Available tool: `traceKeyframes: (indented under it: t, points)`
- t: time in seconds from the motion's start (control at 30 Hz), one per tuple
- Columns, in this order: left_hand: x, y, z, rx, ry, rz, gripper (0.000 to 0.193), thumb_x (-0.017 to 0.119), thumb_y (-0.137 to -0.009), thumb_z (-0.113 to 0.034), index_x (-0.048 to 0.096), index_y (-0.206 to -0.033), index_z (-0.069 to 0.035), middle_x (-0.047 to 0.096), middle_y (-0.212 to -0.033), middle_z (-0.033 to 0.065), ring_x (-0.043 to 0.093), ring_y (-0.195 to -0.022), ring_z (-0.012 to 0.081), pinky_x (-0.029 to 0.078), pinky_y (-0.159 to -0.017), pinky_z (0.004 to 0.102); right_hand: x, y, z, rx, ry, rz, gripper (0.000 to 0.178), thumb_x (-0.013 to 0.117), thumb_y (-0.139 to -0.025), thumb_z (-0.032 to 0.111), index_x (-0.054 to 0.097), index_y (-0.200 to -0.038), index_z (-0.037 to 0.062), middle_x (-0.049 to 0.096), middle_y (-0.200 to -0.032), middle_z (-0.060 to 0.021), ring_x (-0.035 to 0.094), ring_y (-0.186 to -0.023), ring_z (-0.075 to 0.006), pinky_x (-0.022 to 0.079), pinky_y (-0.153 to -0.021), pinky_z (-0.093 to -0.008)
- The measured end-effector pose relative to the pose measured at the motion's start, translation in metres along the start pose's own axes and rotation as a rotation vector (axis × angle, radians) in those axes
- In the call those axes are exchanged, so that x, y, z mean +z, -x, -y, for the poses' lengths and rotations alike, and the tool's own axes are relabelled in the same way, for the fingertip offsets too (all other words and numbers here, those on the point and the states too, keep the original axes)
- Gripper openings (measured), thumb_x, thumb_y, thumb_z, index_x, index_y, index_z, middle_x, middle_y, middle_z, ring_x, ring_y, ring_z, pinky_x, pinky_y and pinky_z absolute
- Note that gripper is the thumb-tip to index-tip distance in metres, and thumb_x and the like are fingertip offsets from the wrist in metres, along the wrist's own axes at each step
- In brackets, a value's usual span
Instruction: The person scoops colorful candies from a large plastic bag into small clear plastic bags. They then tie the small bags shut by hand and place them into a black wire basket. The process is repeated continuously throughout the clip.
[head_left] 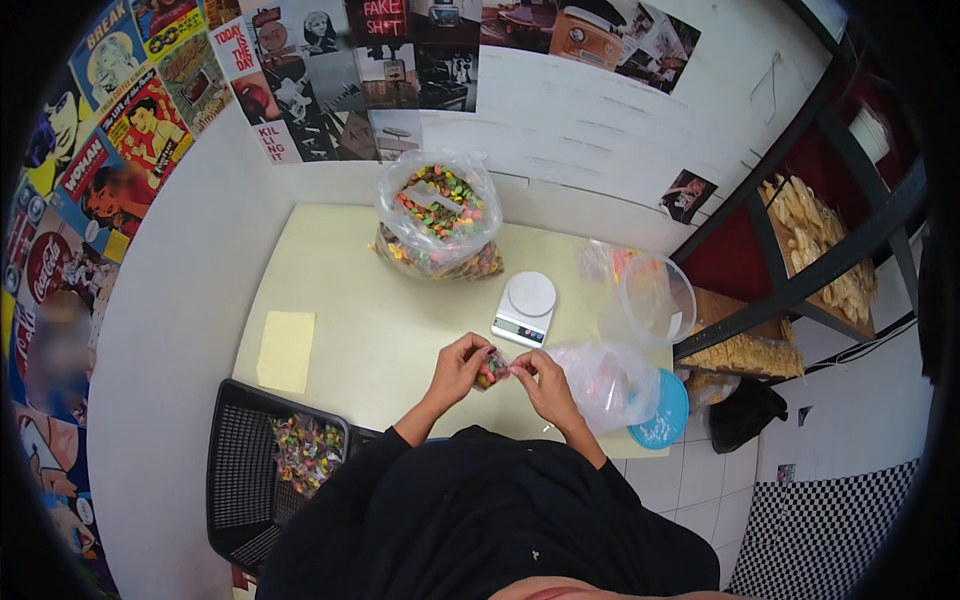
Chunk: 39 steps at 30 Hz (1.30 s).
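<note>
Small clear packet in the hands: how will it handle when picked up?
The packet is likely floppy: thin-looking clear film around small coloured pieces. Probably light, since it is small beside the left hand and right hand. It seems more apt to slump than roll, given its lumpy, uneven shape.

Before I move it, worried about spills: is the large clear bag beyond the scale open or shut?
Open: the large clear bag gapes at the top, its colourful pieces exposed.

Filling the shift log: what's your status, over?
Left hand and right hand on small colourful packet. White scale just beyond. Clear plastic bag beside right hand.
</note>
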<state>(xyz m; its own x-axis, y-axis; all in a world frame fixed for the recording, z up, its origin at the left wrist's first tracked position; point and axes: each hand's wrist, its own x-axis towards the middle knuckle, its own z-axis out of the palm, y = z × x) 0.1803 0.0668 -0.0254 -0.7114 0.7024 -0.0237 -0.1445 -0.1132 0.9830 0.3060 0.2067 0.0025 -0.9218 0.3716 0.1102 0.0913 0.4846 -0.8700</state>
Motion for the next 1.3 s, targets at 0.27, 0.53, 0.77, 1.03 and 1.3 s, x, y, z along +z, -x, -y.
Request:
traceKeyframes:
  t: [0.27, 0.53, 0.77, 1.03, 1.3]
  points:
    - [-0.004, -0.016, -0.001, -0.109, 0.069, 0.213, 0.013, 0.058, -0.093, -0.004, 0.06, -0.104, 0.002, 0.065, -0.093, 0.0054, 0.061, -0.082, 0.0093, 0.05, -0.076, 0.0246, -0.012, -0.008, -0.002, -0.037, 0.021, -0.045, 0.011, 0.059, -0.091, 0.009, 0.058, -0.092, -0.0018, 0.059, -0.086, -0.0139, 0.059, -0.08, -0.0284, 0.046, -0.073, -0.0362]
    - [0.003, -0.014, -0.009, -0.084, -0.012, 0.177, 0.008, 0.059, -0.092, -0.004, 0.064, -0.094, 0.002, 0.067, -0.086, 0.0048, 0.061, -0.073, 0.0074, 0.051, -0.068, 0.0233, -0.023, 0.004, 0.001, 0.066, -0.138, -0.022, 0.012, 0.062, -0.09, 0.01, 0.059, -0.093, -0.001, 0.06, -0.086, -0.0103, 0.059, -0.079, -0.0231, 0.046, -0.072, -0.0338]
    - [0.006, -0.002, -0.017, -0.141, 0.087, 0.207, 0.008, 0.059, -0.091, -0.002, 0.065, -0.096, 0.002, 0.067, -0.095, 0.0065, 0.062, -0.081, 0.0101, 0.051, -0.072, 0.0241, -0.023, 0.012, 0.011, 0.036, -0.051, -0.041, 0.01, 0.061, -0.089, 0.008, 0.057, -0.092, -0.0006, 0.057, -0.084, -0.0107, 0.057, -0.078, -0.0238, 0.045, -0.071, -0.0338]
    - [0.005, 0.018, -0.027, -0.152, 0.116, 0.249, 0.012, 0.06, -0.089, 0.0, 0.065, -0.099, 0.003, 0.066, -0.101, 0.009, 0.065, -0.088, 0.014, 0.054, -0.075, 0.0267, -0.016, 0.017, 0.019, -0.055, -0.026, -0.047, 0.011, 0.061, -0.087, 0.008, 0.056, -0.091, -0.0003, 0.054, -0.082, -0.0106, 0.055, -0.079, -0.0246, 0.045, -0.072, -0.0345]
    - [0.001, 0.037, -0.018, -0.028, 0.082, 0.212, 0.009, 0.06, -0.089, 0.002, 0.066, -0.094, 0.005, 0.063, -0.102, 0.0121, 0.065, -0.087, 0.0178, 0.058, -0.076, 0.0302, -0.007, 0.022, 0.025, -0.122, -0.018, 0.035, 0.011, 0.06, -0.088, 0.007, 0.058, -0.095, -0.0005, 0.054, -0.086, -0.0113, 0.055, -0.085, -0.0258, 0.045, -0.073, -0.0355]
